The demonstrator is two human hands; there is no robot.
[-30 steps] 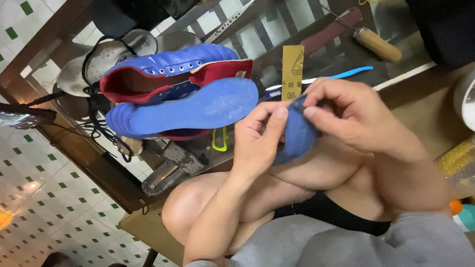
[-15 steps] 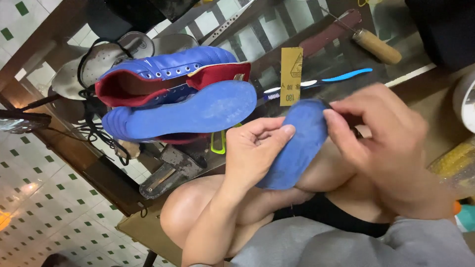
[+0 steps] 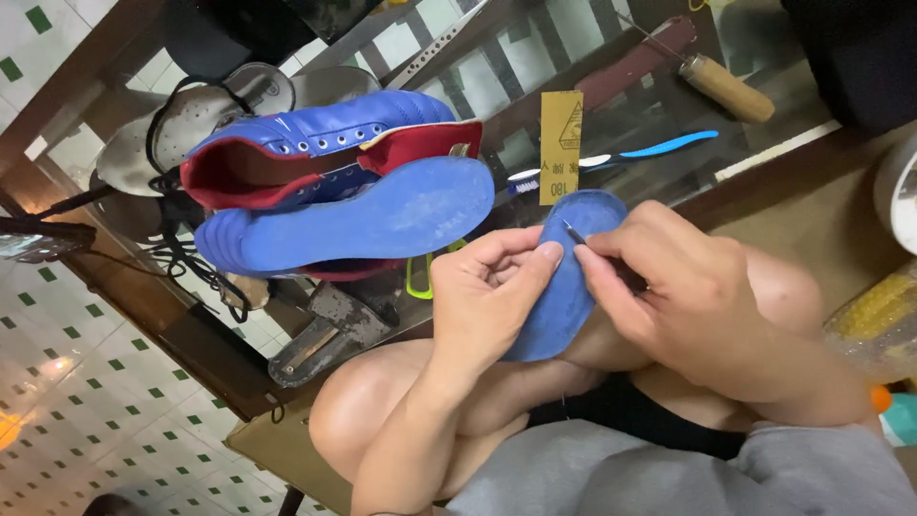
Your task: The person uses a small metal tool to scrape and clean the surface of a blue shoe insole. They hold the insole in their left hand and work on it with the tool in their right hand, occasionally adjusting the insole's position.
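While the left hand grips the blue insole over the knees with closed fingers, the right hand pinches a thin needle on it, and the blue shoe lies at ten o'clock.

soft, even indoor light, sharp in the middle. a warm glare spot shines on the tiled floor at the left edge.

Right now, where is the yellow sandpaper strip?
In the head view, the yellow sandpaper strip stands above the blue insole, right of the blue shoe.
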